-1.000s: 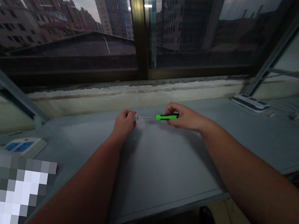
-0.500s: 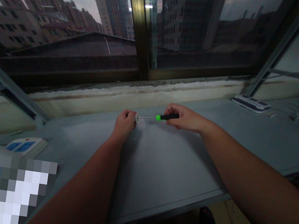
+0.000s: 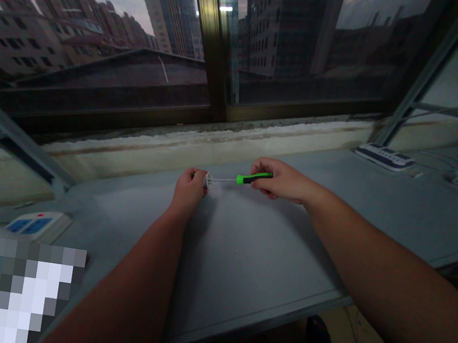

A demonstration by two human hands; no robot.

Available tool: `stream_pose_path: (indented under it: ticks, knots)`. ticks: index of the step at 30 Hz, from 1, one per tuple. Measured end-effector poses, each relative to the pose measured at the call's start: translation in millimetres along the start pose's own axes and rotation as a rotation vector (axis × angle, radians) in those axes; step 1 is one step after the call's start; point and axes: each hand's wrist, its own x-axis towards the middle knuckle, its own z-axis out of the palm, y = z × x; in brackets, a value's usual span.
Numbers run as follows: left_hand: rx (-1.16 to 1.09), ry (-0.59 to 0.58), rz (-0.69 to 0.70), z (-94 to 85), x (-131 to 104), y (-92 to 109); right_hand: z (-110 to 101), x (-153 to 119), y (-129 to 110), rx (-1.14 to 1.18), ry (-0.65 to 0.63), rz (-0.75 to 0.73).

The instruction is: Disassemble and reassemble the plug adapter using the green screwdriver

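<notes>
Your right hand (image 3: 285, 181) grips the screwdriver (image 3: 240, 179), likely for turning; aim its shaft (image 3: 224, 180) squarely at the white part (image 3: 208, 181) your left hand (image 3: 187, 193) pinches.

screwdriver (image 3: 224, 180) rolled, green stripe (image 3: 259, 174) now atop its handle (image 3: 249, 179)

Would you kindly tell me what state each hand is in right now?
Left hand: closed, holding a small white round part.
Right hand: closed, holding a green-and-black screwdriver by its handle.
</notes>
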Motion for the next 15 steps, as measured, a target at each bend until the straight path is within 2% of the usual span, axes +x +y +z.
stream_pose_path:
  ticks: [3, 6, 15]
  knots:
    - [-0.013, -0.01, 0.008, 0.0, -1.5, 0.9, 3.6, 4.2, -0.2, -0.009, 0.063, 0.117]
    - [-0.052, -0.015, -0.007, 0.4, -3.3, 2.3, 5.8, 6.4, 1.5, -0.037, 0.096, 0.117]
    - [-0.311, -0.068, -0.115, -0.3, -5.8, 21.2, -1.0, -7.0, -15.9, 0.112, 0.078, -0.314]
